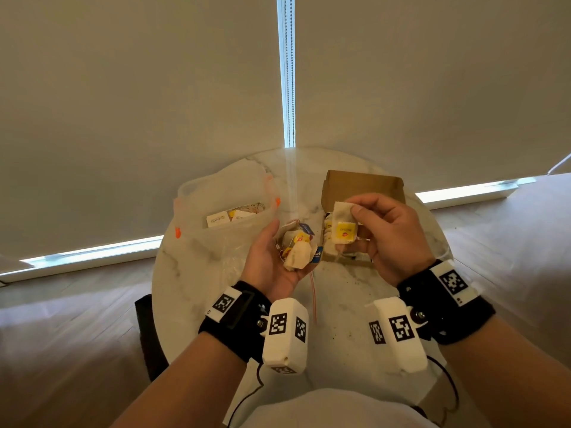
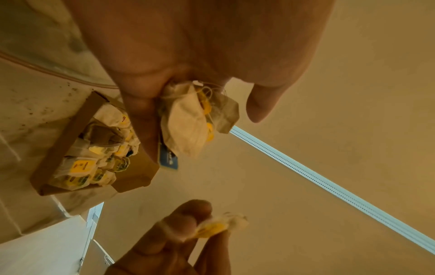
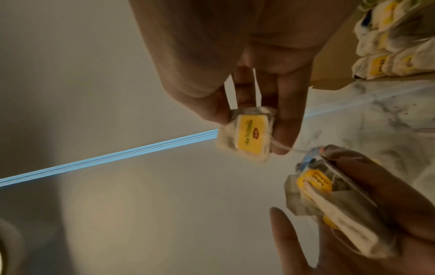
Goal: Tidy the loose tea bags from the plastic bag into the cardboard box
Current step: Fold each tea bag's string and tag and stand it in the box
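Round marble table (image 1: 197,273), pale roller blinds (image 1: 139,103) with bead chain (image 1: 289,72), perhaps crumbs (image 1: 349,329) scattered.

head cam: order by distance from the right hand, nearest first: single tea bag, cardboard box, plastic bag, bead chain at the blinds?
1. Single tea bag: pinched in the right hand.
2. Cardboard box: just beyond that hand.
3. Plastic bag: table's left side.
4. Bead chain: far back, at the blinds.
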The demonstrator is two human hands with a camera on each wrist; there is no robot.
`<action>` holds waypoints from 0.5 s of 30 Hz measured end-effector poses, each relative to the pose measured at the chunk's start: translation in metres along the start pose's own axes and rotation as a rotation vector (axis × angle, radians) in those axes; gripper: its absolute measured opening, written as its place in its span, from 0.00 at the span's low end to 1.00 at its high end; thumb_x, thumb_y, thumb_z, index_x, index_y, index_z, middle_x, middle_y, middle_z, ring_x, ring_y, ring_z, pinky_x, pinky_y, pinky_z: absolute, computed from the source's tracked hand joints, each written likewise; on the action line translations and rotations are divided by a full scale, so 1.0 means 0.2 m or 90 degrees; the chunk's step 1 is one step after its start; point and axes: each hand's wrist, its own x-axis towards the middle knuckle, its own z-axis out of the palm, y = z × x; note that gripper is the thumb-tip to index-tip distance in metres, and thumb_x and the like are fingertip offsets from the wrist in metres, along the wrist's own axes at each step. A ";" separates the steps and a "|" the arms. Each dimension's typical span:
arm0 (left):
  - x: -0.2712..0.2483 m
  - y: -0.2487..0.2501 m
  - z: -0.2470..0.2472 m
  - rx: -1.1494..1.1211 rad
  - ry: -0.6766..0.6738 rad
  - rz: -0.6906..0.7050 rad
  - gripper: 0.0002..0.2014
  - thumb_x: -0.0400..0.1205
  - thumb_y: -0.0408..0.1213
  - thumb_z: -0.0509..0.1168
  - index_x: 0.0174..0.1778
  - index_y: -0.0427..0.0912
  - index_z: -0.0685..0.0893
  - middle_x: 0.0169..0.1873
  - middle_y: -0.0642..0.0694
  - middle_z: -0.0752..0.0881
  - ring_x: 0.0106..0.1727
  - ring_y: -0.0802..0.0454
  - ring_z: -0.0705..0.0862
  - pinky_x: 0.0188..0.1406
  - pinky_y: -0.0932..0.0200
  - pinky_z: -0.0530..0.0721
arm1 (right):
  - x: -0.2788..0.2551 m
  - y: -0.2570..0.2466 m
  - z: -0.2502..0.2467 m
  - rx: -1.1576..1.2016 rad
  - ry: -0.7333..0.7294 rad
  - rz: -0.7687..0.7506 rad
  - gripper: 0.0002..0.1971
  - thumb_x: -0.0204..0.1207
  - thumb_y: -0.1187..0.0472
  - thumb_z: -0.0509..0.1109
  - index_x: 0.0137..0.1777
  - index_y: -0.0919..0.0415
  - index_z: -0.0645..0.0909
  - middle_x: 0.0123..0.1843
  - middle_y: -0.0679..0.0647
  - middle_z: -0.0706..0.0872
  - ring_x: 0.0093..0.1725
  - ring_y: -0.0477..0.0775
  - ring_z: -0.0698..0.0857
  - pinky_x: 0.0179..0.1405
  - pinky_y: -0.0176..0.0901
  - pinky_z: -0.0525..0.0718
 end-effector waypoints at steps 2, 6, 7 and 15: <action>0.00 0.00 -0.01 0.007 0.004 -0.008 0.24 0.84 0.53 0.60 0.67 0.39 0.83 0.53 0.37 0.88 0.48 0.41 0.87 0.42 0.50 0.90 | 0.00 0.01 0.00 0.006 -0.007 0.034 0.07 0.82 0.69 0.65 0.52 0.64 0.85 0.48 0.68 0.88 0.37 0.66 0.89 0.24 0.46 0.86; -0.01 -0.01 -0.01 0.017 0.013 -0.016 0.30 0.76 0.51 0.67 0.72 0.39 0.81 0.51 0.38 0.87 0.45 0.44 0.88 0.38 0.51 0.89 | 0.02 0.03 -0.02 0.038 -0.039 0.089 0.09 0.83 0.69 0.63 0.57 0.63 0.84 0.48 0.67 0.89 0.35 0.64 0.90 0.24 0.43 0.85; 0.00 0.00 -0.01 0.017 0.009 -0.016 0.30 0.75 0.50 0.67 0.71 0.39 0.81 0.50 0.38 0.87 0.45 0.44 0.88 0.38 0.51 0.89 | 0.02 0.03 -0.02 0.044 -0.055 0.097 0.10 0.82 0.70 0.64 0.59 0.63 0.84 0.50 0.68 0.89 0.37 0.64 0.90 0.27 0.44 0.86; 0.01 0.00 -0.03 0.005 -0.023 -0.007 0.22 0.82 0.52 0.61 0.66 0.42 0.84 0.48 0.39 0.89 0.43 0.45 0.90 0.40 0.50 0.89 | 0.05 0.07 -0.06 -0.297 -0.059 -0.070 0.19 0.74 0.71 0.75 0.59 0.51 0.79 0.43 0.56 0.93 0.44 0.64 0.91 0.46 0.62 0.90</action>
